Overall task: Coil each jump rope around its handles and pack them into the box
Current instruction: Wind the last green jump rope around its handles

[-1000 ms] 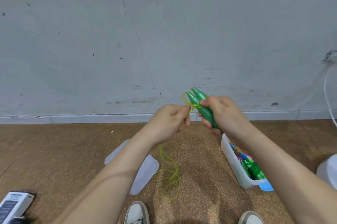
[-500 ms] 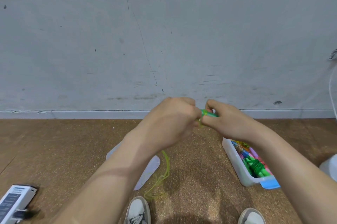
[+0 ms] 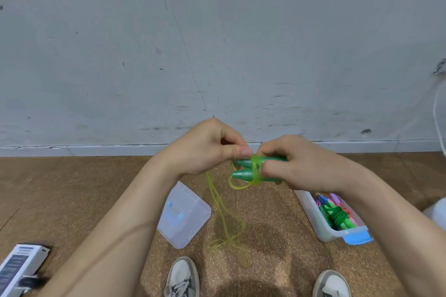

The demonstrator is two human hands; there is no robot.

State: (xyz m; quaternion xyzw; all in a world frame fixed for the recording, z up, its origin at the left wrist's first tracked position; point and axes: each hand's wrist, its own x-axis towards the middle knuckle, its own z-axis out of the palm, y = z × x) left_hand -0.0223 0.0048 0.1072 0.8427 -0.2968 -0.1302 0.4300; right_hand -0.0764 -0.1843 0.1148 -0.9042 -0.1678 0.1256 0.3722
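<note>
My right hand (image 3: 304, 164) grips two green jump rope handles (image 3: 243, 169) held side by side, tips pointing left. A few turns of yellow-green rope (image 3: 255, 168) circle the handles. My left hand (image 3: 207, 149) pinches the rope just above the handles between thumb and forefinger. The loose rope (image 3: 224, 222) hangs from my left hand down to the floor in a tangle. The clear plastic box (image 3: 311, 214) with a blue latch stands on the floor at lower right and holds coiled ropes, a green one (image 3: 337, 215) on top.
The box's clear lid (image 3: 190, 219) lies on the cork floor under my left arm. A white carton (image 3: 17, 265) sits at the lower left. My two white shoes (image 3: 182, 277) show at the bottom. A grey wall rises ahead; a white cable (image 3: 436, 113) hangs at right.
The handles have turned from upright to lying sideways. My left hand has carried the rope round them and now pinches it on top. The loose rope on the floor has shortened.
</note>
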